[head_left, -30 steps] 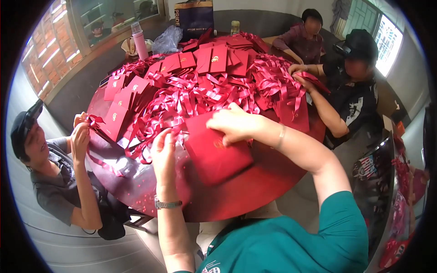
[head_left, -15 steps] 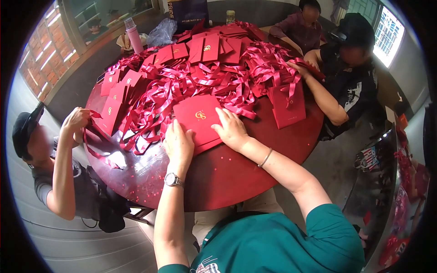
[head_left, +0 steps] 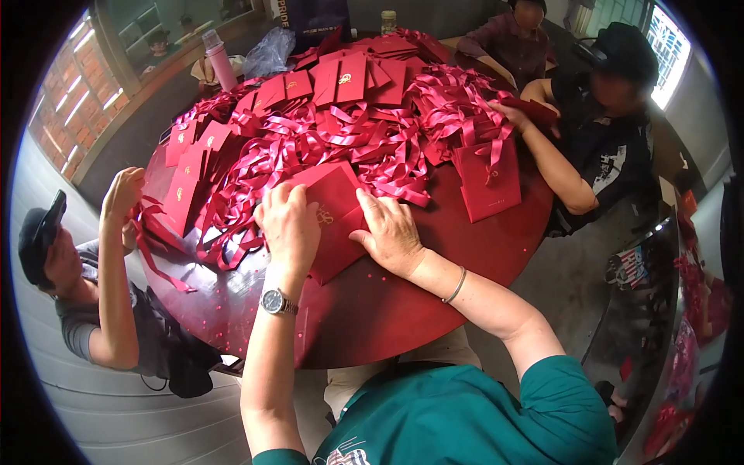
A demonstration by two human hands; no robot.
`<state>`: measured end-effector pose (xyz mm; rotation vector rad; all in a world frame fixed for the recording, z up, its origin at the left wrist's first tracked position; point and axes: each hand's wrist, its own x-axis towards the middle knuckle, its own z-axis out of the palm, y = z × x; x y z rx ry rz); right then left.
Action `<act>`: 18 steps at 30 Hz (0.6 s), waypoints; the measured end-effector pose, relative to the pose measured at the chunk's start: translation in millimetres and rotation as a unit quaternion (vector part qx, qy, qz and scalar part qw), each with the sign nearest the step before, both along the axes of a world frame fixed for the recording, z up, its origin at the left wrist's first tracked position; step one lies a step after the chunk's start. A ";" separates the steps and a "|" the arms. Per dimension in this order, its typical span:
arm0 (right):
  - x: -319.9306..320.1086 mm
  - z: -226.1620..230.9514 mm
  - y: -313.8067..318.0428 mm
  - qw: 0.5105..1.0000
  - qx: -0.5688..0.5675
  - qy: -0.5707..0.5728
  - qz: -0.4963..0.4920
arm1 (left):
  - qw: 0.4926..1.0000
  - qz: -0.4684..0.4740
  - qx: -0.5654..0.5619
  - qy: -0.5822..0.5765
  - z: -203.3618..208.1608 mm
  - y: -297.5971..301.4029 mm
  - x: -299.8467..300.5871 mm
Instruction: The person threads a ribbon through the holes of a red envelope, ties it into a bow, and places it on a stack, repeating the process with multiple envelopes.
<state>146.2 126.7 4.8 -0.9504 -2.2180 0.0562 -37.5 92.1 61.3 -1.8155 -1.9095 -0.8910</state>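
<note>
A flat red paper envelope [head_left: 341, 184] with a gold emblem lies in front of me, on what looks like a small stack of the same kind. My left hand [head_left: 288, 232] bends its fingers over the upper left side and closes on it; the fingertips are partly hidden. Along the right edge rests my right hand [head_left: 390, 235], its fingers stretched and its thumb apart on the red paper. Just beyond is a heap of shiny red ribbons [head_left: 310, 147].
More red envelopes [head_left: 341, 77] cover the far part of the round table [head_left: 403, 318]. A pink bottle [head_left: 221, 62] and a clear plastic bag [head_left: 270, 53] stand behind. People sit left, right and far right; the left person's hand [head_left: 124, 194] holds a ribbon.
My left hand has shifted left and up and curled its fingers. The envelope has turned and slid slightly left; my right hand has come a little lower.
</note>
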 end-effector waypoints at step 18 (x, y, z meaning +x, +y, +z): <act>88.1 55.0 29.0 0.987 -0.016 0.153 -0.048 | 0.982 -0.032 -0.102 -0.157 -40.4 0.0 -1.4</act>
